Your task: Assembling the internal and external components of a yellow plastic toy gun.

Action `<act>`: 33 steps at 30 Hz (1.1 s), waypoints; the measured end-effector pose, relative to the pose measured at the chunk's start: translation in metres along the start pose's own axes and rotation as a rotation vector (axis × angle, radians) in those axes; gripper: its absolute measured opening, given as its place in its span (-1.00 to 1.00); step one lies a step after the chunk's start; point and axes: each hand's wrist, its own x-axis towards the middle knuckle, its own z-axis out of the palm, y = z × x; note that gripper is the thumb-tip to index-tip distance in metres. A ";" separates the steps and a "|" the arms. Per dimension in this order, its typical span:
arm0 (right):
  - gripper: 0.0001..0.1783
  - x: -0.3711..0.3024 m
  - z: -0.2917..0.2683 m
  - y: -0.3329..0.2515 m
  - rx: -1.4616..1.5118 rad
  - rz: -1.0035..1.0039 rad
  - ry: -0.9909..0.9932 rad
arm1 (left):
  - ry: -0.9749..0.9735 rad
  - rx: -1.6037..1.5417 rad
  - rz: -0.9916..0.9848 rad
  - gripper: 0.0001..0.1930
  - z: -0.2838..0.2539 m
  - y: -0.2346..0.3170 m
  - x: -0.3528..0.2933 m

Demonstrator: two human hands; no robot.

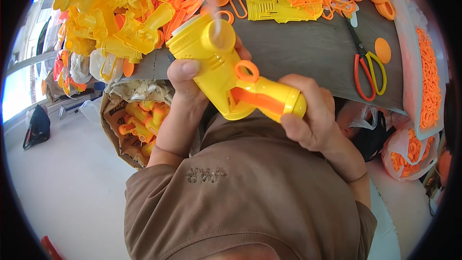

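I hold a yellow plastic toy gun [211, 74] up in front of my chest, tilted, with both hands. My left hand [184, 74] is closed round its wide body, the thumb on the near side and some fingertips showing behind it. My right hand [310, 110] grips the rounded end of the handle between thumb and fingers. An orange ring [247, 71] sits at the trigger place, and an orange strip [260, 100] runs along the handle. The far side of the toy gun and most left fingers are hidden.
Yellow shell parts [120, 24] are heaped at the table's far left. Scissors [363, 65] and an orange disc [383, 50] lie on the dark table [293, 48]. A tray of small orange parts [429, 82] stands right; a carton of toy guns [113, 115] stands below left.
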 end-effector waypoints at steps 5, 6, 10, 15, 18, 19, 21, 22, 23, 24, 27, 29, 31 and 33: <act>-0.34 0.003 -0.012 0.022 0.203 0.137 0.042 | 0.004 0.254 0.318 -0.20 0.020 -0.011 -0.016; -0.35 0.003 -0.010 0.019 0.196 0.048 0.017 | 0.005 0.251 0.319 -0.20 0.009 -0.009 -0.008; -0.40 0.007 0.002 0.005 -0.038 -0.140 0.068 | -0.152 -0.062 0.127 -0.10 -0.006 -0.002 0.009; -0.27 0.005 0.001 0.001 -0.230 -0.319 0.067 | -0.422 -0.190 0.258 -0.15 -0.009 -0.005 0.019; -0.20 0.002 0.002 -0.002 -0.193 -0.353 0.069 | -0.529 -0.198 0.259 -0.13 -0.016 -0.007 0.021; -0.20 0.003 0.003 -0.003 -0.192 -0.355 0.067 | -0.527 -0.197 0.261 -0.13 -0.019 -0.008 0.023; -0.15 0.005 0.004 -0.005 -0.152 -0.382 0.077 | -0.574 -0.294 0.280 -0.14 -0.021 -0.011 0.027; -0.15 0.006 0.001 -0.007 -0.149 -0.382 0.077 | -0.572 -0.292 0.280 -0.14 -0.020 -0.011 0.026; -0.20 0.008 -0.004 -0.012 -0.115 -0.368 0.052 | -0.536 -0.320 0.270 -0.15 -0.018 -0.011 0.024; -0.25 0.011 -0.010 -0.016 -0.080 -0.354 0.029 | -0.500 -0.347 0.259 -0.15 -0.016 -0.010 0.022; -0.46 0.017 -0.025 -0.023 0.026 -0.093 -0.045 | -0.475 -0.317 0.242 -0.15 -0.013 -0.008 0.018; -0.55 0.027 -0.026 -0.026 0.043 -0.001 -0.043 | -0.447 -0.268 0.235 -0.15 -0.012 -0.010 0.017; -0.76 0.037 -0.025 -0.027 0.018 0.056 -0.100 | -0.418 -0.221 0.228 -0.16 -0.009 -0.013 0.013; -0.80 0.038 -0.013 -0.025 -0.115 0.007 -0.090 | -0.267 -0.086 0.164 -0.17 -0.005 -0.013 0.006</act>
